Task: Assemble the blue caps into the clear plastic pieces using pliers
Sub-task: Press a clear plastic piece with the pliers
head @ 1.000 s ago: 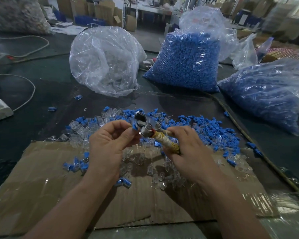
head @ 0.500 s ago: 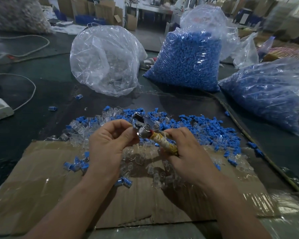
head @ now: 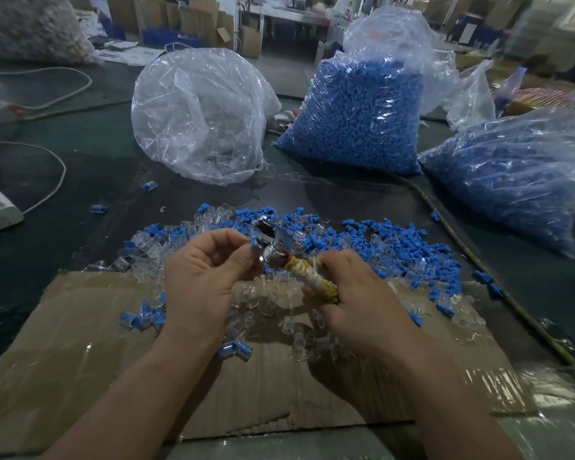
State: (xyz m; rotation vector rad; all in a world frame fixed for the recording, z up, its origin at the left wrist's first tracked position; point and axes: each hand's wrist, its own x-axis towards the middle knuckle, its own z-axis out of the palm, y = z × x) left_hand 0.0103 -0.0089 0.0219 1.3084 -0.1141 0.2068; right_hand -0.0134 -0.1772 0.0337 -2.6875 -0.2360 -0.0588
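Seat the small blue plastic cap (head: 253, 242), pinched by the left hand (head: 206, 277) at the head of the silver tape-handled pliers (head: 274, 249), squarely before squeezing gently with the right hand (head: 356, 303), curled round the handles (head: 312, 282).

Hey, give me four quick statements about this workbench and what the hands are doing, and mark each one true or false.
1. The right hand grips the pliers by their taped handles. True.
2. The left hand lies flat on the cardboard. False: it is raised and pinches a blue cap at the pliers' head.
3. The clear bag at back left is full of blue caps. False: it holds clear pieces; the blue ones fill the blue-filled bag beside it.
4. A loose pile of blue caps and clear pieces lies beyond the hands. True.
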